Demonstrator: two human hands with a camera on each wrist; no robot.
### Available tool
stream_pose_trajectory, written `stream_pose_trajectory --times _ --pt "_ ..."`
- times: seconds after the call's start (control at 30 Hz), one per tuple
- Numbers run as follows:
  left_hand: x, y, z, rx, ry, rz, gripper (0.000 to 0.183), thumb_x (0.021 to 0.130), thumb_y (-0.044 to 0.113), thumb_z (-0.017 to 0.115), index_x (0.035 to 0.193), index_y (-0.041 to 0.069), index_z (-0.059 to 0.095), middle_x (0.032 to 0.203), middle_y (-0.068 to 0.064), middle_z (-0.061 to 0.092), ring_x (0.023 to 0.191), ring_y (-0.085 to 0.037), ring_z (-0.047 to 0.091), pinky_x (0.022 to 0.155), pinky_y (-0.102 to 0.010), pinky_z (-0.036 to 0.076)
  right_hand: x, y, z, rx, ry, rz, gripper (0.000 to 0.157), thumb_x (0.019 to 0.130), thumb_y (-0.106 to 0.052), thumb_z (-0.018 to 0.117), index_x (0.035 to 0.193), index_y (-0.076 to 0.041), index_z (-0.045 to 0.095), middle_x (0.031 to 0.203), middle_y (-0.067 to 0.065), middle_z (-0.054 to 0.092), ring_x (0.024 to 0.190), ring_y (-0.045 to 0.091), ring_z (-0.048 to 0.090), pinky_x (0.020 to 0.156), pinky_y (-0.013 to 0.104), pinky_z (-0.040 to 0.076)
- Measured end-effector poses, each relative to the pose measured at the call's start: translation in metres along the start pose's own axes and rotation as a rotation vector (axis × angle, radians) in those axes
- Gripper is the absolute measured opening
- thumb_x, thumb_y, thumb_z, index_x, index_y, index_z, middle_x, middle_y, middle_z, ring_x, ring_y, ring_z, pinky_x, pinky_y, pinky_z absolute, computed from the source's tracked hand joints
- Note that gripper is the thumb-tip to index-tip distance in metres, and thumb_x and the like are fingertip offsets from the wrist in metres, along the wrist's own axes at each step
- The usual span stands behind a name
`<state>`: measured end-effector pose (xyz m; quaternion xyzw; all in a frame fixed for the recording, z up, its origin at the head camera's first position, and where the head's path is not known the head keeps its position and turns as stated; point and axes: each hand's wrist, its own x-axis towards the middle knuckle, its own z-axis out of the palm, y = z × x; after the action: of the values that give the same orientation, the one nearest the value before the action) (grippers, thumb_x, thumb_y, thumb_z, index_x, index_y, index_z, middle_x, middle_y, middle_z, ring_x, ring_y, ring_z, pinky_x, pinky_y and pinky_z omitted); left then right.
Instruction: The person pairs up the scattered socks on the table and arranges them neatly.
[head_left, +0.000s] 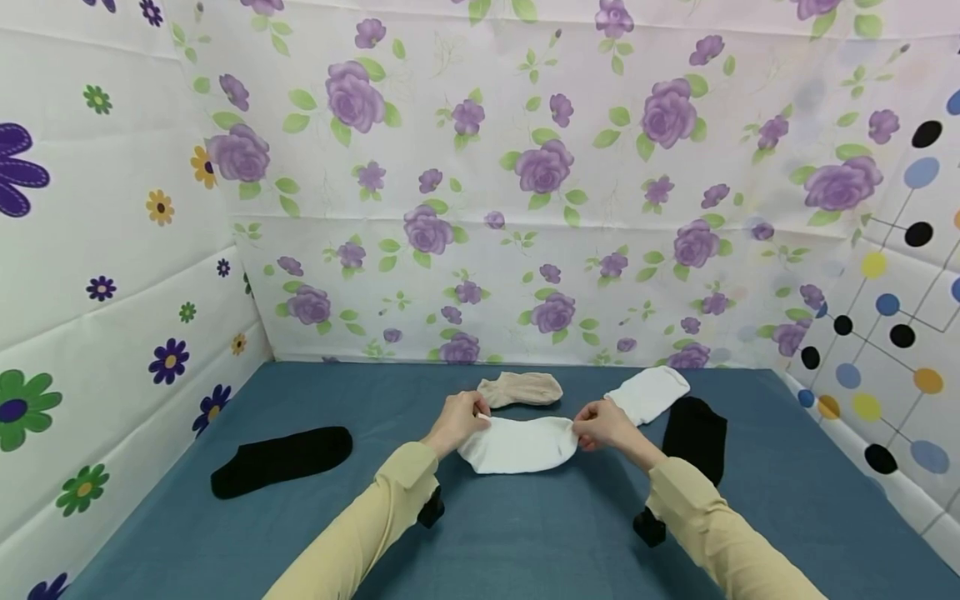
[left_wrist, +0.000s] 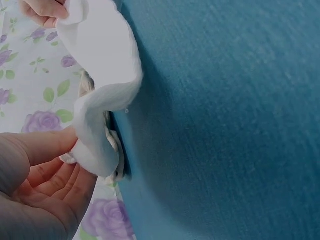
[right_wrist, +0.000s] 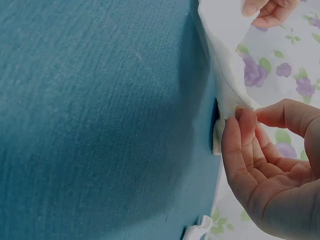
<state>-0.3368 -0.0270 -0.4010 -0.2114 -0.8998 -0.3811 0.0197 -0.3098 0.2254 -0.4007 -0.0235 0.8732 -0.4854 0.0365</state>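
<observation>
A white sock [head_left: 519,446] is stretched sideways between both hands, just over the blue table cover. My left hand [head_left: 456,423] pinches its left end between thumb and fingers; the left wrist view shows that end of the white sock [left_wrist: 97,145] bending down from the thumb. At the other end, my right hand [head_left: 604,425] pinches the sock's edge, thumb against fingertips, as the right wrist view shows at the fabric [right_wrist: 231,85]. Right behind the held sock lies a beige sock [head_left: 521,388]. A second white sock [head_left: 648,395] lies beyond the right hand.
On the left of the blue table cover [head_left: 517,542] lies a black sock [head_left: 281,460]. Another black sock [head_left: 696,437] lies at the right, close to the right forearm. Flowered sheeting [head_left: 480,275] stands along the back, with patterned sheets at both sides.
</observation>
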Motion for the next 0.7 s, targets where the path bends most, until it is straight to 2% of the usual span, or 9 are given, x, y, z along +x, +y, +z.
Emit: stream_pose_trajectory --times 0.33,0.7 --pt "0.0009 -0.0033 0.0037 0.022 -0.004 0.012 0.009 0.078 -0.005 0.066 0.079 0.001 0.059 0.071 -0.004 0.052 0.064 -0.017 0.048 0.057 -0.029 0.042 -0.0008 0.0037 0.0025 -0.011 0.002 0.053 0.005 0.080 0.002 0.057 0.079 0.007 0.058 0.062 0.009 0.056 0.052 0.013 0.056 0.053 0.030 0.050" --pt "0.0020 -0.0048 0.0071 0.043 -0.022 -0.016 0.009 0.077 -0.006 0.066 0.080 -0.001 0.059 0.071 -0.004 0.051 0.063 -0.017 0.046 0.056 -0.030 0.041 -0.0023 0.0079 0.0019 -0.019 -0.014 0.055 0.004 0.079 0.004 0.057 0.080 0.005 0.060 0.062 0.008 0.056 0.054 0.014 0.055 0.054 0.030 0.051"
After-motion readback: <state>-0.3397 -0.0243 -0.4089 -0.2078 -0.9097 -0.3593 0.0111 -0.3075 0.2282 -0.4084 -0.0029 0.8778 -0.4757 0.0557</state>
